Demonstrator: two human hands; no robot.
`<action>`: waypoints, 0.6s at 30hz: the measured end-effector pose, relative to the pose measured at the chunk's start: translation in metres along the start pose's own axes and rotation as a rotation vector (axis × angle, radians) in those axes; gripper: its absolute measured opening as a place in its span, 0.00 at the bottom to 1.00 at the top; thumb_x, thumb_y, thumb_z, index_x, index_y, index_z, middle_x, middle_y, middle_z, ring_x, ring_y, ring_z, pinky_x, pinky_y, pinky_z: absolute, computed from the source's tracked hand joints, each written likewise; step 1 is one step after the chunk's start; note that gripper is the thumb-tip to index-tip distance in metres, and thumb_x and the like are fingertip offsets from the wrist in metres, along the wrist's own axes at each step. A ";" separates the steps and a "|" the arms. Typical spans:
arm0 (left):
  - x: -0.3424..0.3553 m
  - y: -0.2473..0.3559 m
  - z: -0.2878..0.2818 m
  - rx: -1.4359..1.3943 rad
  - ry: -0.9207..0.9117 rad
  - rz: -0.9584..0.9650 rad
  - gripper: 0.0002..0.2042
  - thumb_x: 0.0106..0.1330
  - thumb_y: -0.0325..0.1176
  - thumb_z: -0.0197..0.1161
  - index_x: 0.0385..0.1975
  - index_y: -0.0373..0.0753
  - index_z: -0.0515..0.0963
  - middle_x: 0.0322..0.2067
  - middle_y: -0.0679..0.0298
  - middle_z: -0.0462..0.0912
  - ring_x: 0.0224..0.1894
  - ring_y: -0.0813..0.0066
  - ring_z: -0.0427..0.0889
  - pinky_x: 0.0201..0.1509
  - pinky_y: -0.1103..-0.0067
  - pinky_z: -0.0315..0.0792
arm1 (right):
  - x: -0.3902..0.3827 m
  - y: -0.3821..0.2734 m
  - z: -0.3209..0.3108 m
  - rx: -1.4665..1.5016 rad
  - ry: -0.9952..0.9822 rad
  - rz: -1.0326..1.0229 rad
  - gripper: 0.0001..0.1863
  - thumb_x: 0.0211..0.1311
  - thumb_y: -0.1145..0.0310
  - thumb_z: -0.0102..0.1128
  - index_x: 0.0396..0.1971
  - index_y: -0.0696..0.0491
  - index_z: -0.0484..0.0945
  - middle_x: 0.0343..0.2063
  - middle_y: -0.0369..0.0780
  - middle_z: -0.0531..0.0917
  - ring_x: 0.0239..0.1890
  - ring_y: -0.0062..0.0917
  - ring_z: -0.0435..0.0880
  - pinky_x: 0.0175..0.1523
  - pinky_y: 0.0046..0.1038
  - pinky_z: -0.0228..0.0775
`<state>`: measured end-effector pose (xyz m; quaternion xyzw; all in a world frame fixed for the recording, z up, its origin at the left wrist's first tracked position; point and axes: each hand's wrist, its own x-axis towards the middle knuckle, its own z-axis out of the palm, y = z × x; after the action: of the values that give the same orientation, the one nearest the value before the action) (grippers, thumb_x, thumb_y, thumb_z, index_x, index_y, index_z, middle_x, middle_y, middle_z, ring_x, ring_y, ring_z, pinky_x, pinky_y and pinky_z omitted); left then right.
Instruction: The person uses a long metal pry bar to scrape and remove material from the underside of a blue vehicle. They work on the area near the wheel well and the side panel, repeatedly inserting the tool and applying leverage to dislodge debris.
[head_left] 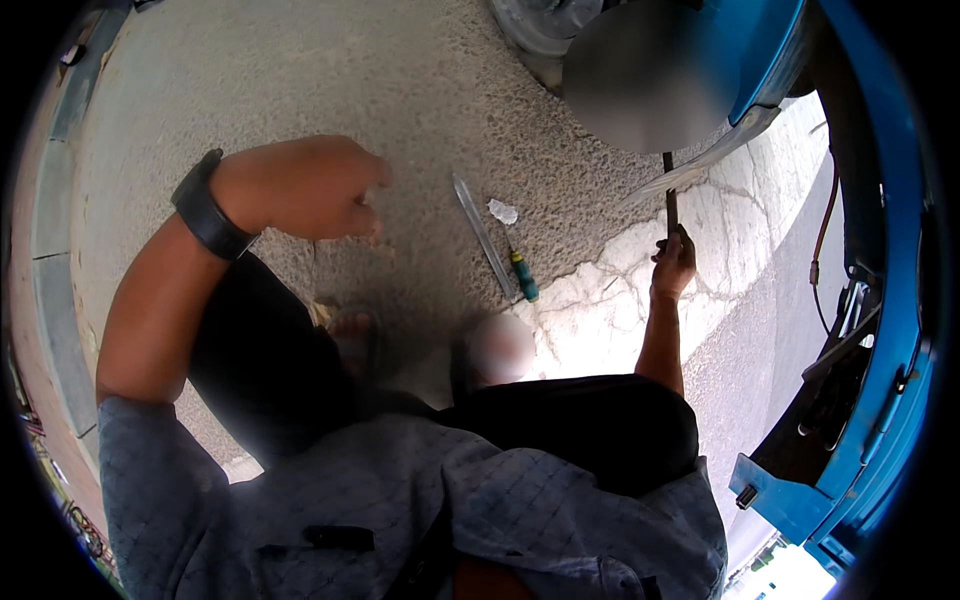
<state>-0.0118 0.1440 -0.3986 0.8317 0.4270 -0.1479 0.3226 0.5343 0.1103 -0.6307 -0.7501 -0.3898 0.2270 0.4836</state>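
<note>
My right hand point(674, 262) grips the lower end of a thin dark metal rod point(669, 195) that rises toward the blue vehicle body point(770, 50). My left hand point(305, 186) hovers loosely curled above the rough concrete ground, holding nothing that I can see; a black watch point(210, 212) sits on its wrist. A long flat metal bar point(482, 234) and a green-handled screwdriver point(523, 275) lie on the ground between my hands, beside a small white scrap point(503, 211).
A wheel point(535, 25) shows at the top. The open blue vehicle panel with cables point(850, 300) curves down the right side. My knees in dark trousers and a sandalled foot point(355, 330) fill the lower middle. Cracked pale pavement point(600, 300) lies under the right hand.
</note>
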 end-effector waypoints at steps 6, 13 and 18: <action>0.002 0.003 -0.006 0.024 -0.021 0.001 0.26 0.65 0.42 0.68 0.59 0.33 0.75 0.40 0.49 0.86 0.44 0.51 0.86 0.49 0.63 0.77 | 0.051 -0.124 -0.019 -0.007 0.203 -0.218 0.17 0.71 0.60 0.58 0.43 0.59 0.83 0.23 0.37 0.81 0.20 0.17 0.73 0.26 0.22 0.65; -0.004 0.004 -0.001 0.000 0.031 0.014 0.26 0.65 0.41 0.68 0.59 0.32 0.75 0.40 0.49 0.86 0.43 0.51 0.86 0.48 0.63 0.77 | 0.102 -0.271 -0.015 -0.148 0.183 -0.573 0.19 0.70 0.58 0.58 0.48 0.58 0.85 0.26 0.38 0.84 0.24 0.19 0.76 0.30 0.22 0.68; -0.011 0.005 -0.003 -0.019 0.039 -0.006 0.25 0.65 0.41 0.69 0.58 0.32 0.76 0.39 0.48 0.86 0.43 0.50 0.86 0.48 0.64 0.77 | 0.036 -0.057 -0.003 -0.130 0.290 -0.230 0.18 0.74 0.61 0.51 0.48 0.60 0.82 0.26 0.40 0.84 0.25 0.21 0.79 0.31 0.25 0.73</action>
<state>-0.0143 0.1365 -0.3883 0.8299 0.4372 -0.1286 0.3218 0.5371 0.1507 -0.5768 -0.7550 -0.4129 0.0342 0.5082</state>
